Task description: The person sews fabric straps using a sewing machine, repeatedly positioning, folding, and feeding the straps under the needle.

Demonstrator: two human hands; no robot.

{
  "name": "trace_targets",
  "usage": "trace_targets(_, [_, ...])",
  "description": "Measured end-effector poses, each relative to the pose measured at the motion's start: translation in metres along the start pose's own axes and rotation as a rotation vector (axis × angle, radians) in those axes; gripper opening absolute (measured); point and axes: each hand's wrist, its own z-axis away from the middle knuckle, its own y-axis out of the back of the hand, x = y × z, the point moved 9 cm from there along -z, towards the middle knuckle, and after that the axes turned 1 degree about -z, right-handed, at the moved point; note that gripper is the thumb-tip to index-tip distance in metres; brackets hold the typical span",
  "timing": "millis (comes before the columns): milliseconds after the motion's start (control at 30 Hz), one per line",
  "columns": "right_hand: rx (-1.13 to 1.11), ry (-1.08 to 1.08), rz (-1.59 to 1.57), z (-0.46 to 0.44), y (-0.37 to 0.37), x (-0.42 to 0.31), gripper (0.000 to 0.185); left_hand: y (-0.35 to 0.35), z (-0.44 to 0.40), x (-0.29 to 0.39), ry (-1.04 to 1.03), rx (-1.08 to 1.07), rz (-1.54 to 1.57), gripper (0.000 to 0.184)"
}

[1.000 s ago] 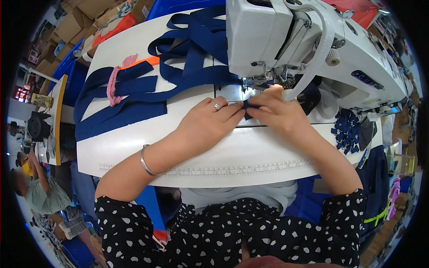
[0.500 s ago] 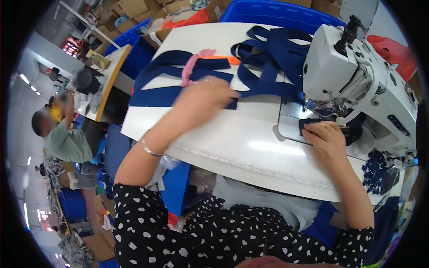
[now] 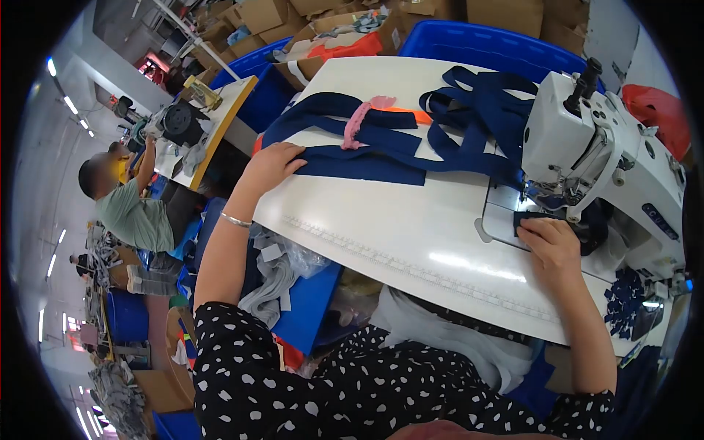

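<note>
At the left side of the sewing table, my left hand (image 3: 273,169) has its fingers closed at the end of a long navy fabric strip (image 3: 458,163). This strip runs to the right across the white tabletop toward the sewing machine (image 3: 561,139). Beneath it lie flat navy fabric pieces (image 3: 367,167), with a pink gathered band (image 3: 356,126) and an orange strip (image 3: 411,114) on the upper ones. My right hand (image 3: 551,240) is by the needle area, fingertips pressed together on a small folded navy fabric piece (image 3: 522,218), whose far part is hidden under the machine head.
Loose loops of navy strip (image 3: 484,103) are heaped left of the machine head. Small navy scraps (image 3: 625,301) lie at the right corner. A blue bin (image 3: 440,45) stands behind the table, and a person (image 3: 136,213) works at another table on the left.
My left hand has moved left across the navy pieces, and the strip now stretches along the table behind it. My right hand stays beside the needle. The camera view has shifted slightly.
</note>
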Motion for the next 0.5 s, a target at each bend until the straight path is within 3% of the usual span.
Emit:
trace_targets(200, [0.006, -0.003, -0.019, 0.0, 0.001, 0.0, 0.025, -0.005, -0.002, 0.005, -0.06, 0.045, -0.085, 0.034])
trace_targets(300, [0.011, -0.015, -0.033, 0.0, 0.002, 0.0, 0.024, 0.007, -0.002, 0.009, -0.028, 0.078, 0.015, 0.028])
trace_targets(367, [0.007, -0.025, -0.043, 0.0, 0.001, 0.001, 0.024, 0.005, -0.006, -0.002, 0.128, 0.046, 0.123, 0.025])
trace_targets(500, [-0.001, -0.032, -0.047, 0.001, 0.0, 0.003, 0.024, 0.014, -0.01, 0.005, 0.14, 0.072, 0.057, 0.024])
